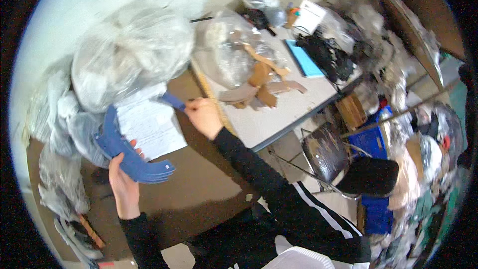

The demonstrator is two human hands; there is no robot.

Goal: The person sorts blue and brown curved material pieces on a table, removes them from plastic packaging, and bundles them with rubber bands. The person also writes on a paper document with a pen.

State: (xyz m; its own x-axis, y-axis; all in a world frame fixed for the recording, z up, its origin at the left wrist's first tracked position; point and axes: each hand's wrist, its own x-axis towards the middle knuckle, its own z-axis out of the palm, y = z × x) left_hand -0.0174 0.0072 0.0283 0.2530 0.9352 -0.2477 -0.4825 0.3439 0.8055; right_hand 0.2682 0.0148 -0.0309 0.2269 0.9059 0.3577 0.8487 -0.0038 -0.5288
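black sleeves rise from the near edge. left hand [124,182], palm up, grips a stack of curved blue pieces [130,157] at near left, fingers curled under it. right hand [203,115], arm stretched far, pinches one end of a blue piece [173,100] over a sheet of paper [152,124]. clear plastic bags [132,52] sit far left; tan cutouts [261,82] lie on a grey table [279,114] to the right.
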